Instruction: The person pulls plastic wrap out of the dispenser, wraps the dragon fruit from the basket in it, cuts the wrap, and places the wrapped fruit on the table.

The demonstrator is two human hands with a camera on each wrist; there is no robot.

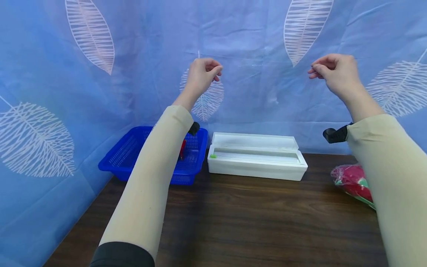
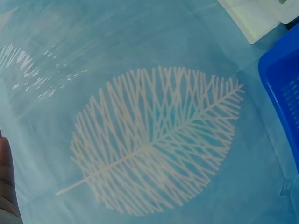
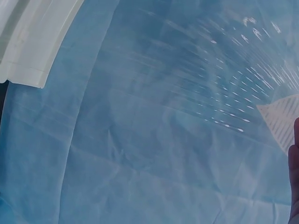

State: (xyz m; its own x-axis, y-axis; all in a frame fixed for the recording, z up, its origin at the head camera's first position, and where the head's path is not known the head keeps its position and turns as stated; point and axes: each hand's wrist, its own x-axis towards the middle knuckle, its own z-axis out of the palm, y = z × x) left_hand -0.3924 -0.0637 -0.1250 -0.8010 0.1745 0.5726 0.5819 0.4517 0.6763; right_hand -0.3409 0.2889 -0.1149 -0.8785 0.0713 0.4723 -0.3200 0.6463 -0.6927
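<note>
Both hands are raised in front of the blue curtain, level with each other and well apart. My left hand pinches one side of a clear sheet of cling film, thumb against the curled fingers. My right hand pinches the opposite side likewise. The film spans between them, showing mainly as glints in both wrist views; its lower extent is hard to make out. Below, on the table, stands a long white cling film box with its lid raised and a small green piece at its left end.
A blue plastic basket stands at the back left, partly behind the left sleeve, with something red inside. A red, plastic-wrapped package lies at the right, partly covered by the right sleeve. The patterned curtain backs the dark wooden table.
</note>
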